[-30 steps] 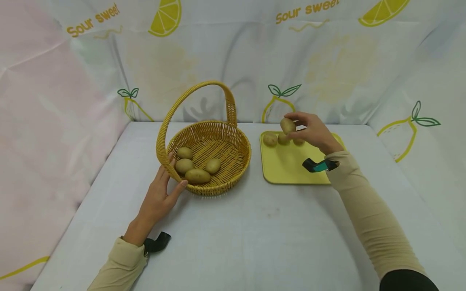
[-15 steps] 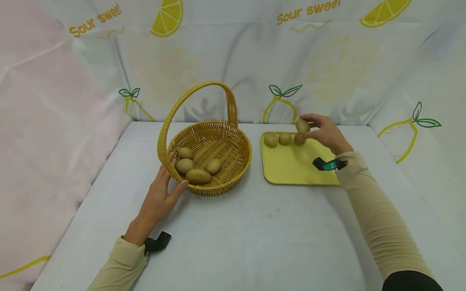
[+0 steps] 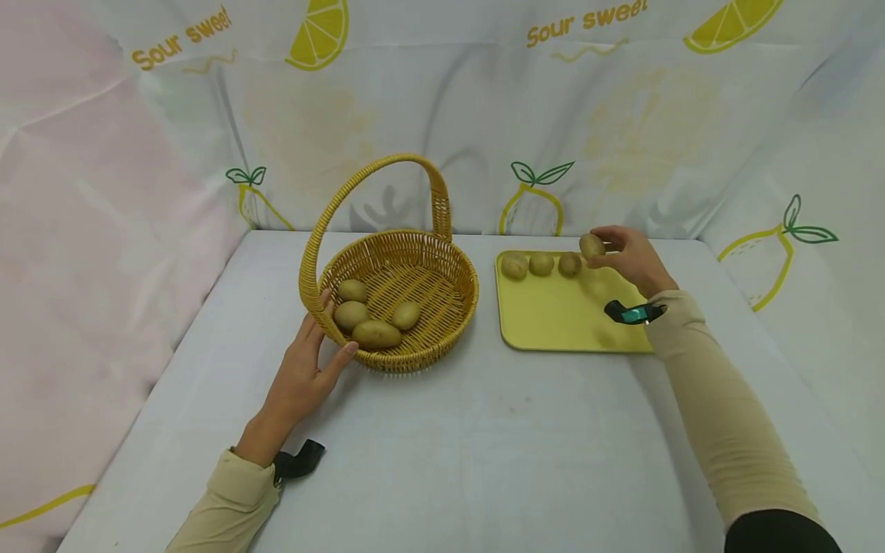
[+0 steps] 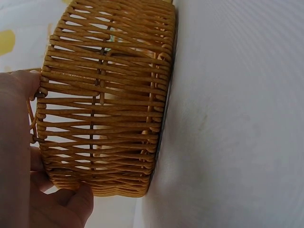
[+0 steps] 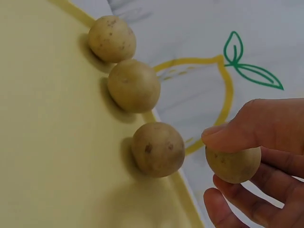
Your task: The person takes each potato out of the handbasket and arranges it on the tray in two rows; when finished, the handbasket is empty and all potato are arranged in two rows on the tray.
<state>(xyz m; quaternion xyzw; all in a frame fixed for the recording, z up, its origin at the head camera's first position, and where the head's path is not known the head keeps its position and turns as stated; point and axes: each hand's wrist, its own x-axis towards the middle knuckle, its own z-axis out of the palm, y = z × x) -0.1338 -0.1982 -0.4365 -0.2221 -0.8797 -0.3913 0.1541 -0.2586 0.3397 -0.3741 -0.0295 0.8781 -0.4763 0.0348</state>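
Note:
Between thumb and fingers my right hand [image 3: 631, 257] pinches a small potato [image 3: 591, 246], held over the back of the yellow tray [image 3: 553, 319]. Three more potatoes lie in a row along the tray's back edge; the nearest to my hand is a brown-spotted potato [image 5: 158, 149]. My left hand [image 3: 299, 376] grips the left front of a wicker basket [image 3: 442, 338], thumb at the rim and fingers against its side. Inside the basket, several potatoes are grouped at the left front, among them a long potato [image 3: 376, 335]. The left wrist view shows the basket's woven wall [image 4: 104, 104] close up.
A tall arched handle [image 3: 325, 207] rises over the basket. Basket and tray stand side by side on a white-covered table [image 3: 456, 445], with a gap between them. Behind the table hangs a lemon-printed cloth [image 3: 456, 100].
My right hand has carried the potato to the right along the row on the tray and a little lower. The left hand and the basket have stayed put.

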